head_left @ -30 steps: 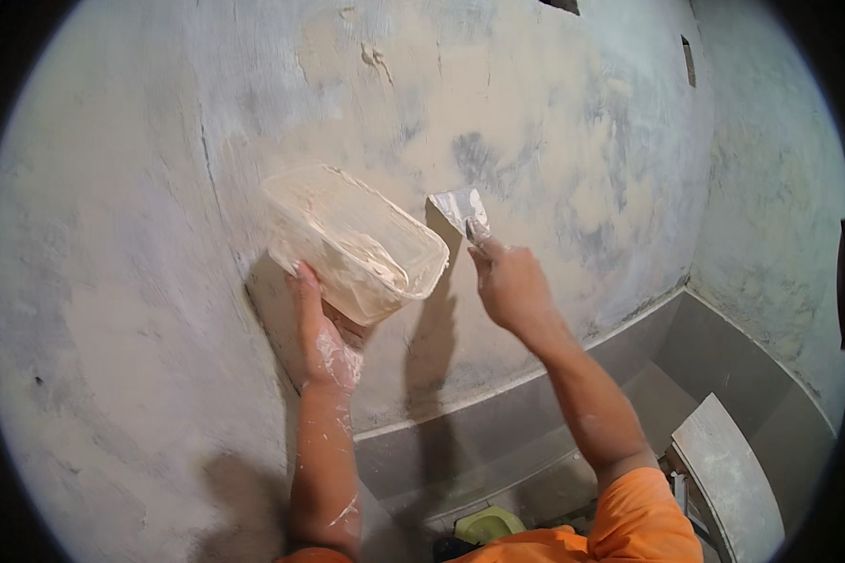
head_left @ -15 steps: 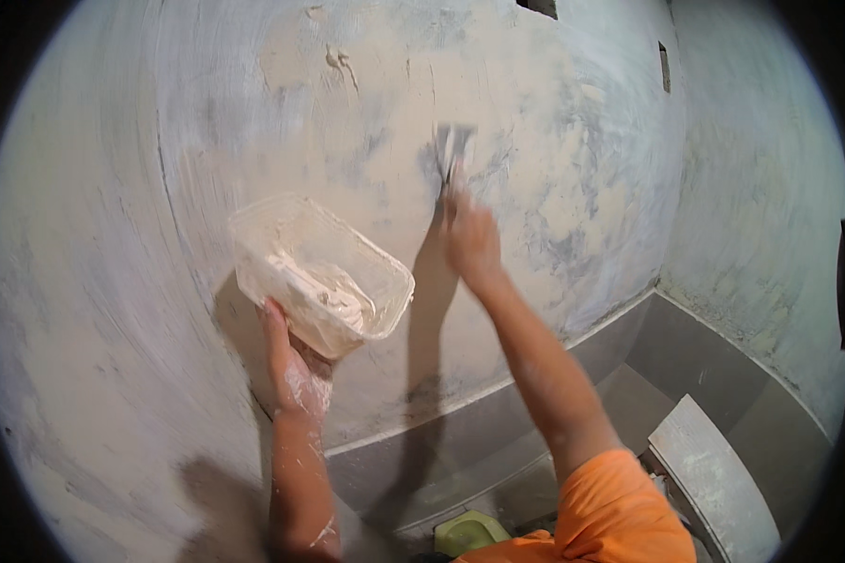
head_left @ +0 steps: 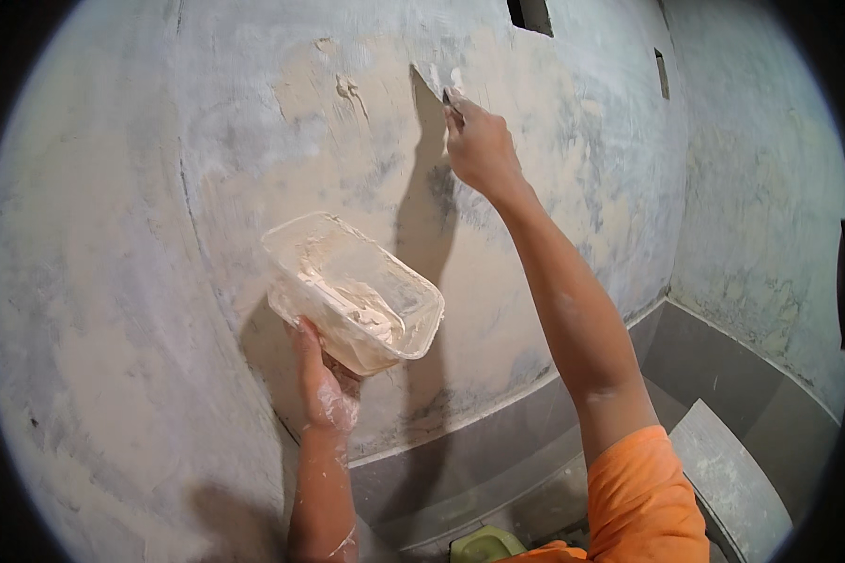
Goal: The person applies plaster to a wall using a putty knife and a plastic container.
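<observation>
— Putty knife first: where is it sitting against the fingers?

— Its blade is pressing flat on the wall, high up, just above the right hand. The dark handle is running down into the fist, and the fingers are wrapping closed around it, so only the pale blade and a bit of the handle's top are showing past the knuckles.

— And the arm?

— It is stretching up from the lower right, with an orange sleeve covering the shoulder end. Its shadow is falling on the wall just left of the blade.

— What is the other hand doing?

— The left hand is gripping a clear plastic tub from below, fingers curled on its near underside, thumb side toward the wall. The tub is tilting, its open mouth facing up and toward the viewer, with creamy putty smeared along the inside. It is hanging lower and well left of the blade.

— Anything else around?

— A grey tiled skirting is running along the wall's foot, a grey slab is leaning at the lower right, and something green is peeking in at the bottom edge; I cannot tell what it is.
</observation>
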Demonstrator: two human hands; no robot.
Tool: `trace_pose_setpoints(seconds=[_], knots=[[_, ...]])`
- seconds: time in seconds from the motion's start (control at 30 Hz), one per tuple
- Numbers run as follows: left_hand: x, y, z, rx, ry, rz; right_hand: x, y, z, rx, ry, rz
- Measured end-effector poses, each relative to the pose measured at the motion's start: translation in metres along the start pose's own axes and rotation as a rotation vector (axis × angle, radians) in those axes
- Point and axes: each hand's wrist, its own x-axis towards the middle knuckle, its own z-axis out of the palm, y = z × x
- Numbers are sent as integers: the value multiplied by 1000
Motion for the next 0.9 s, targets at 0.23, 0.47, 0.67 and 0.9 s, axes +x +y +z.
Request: trace_pose_setpoints(seconds=[0.23,0.47,0.67,0.9], knots=[[9,-15,-9,-15,50,-59,-167,21,50,-113,-258,176],[12,12,-6,-73,-97,6,-209,-27,-16,-27,-397,216],[6,12,-7,-18,-18,73,-52,-53,-24,141,-62,-60],[-1,21,-10,-21,2,91,24,-90,15,-121,-155,-111]])
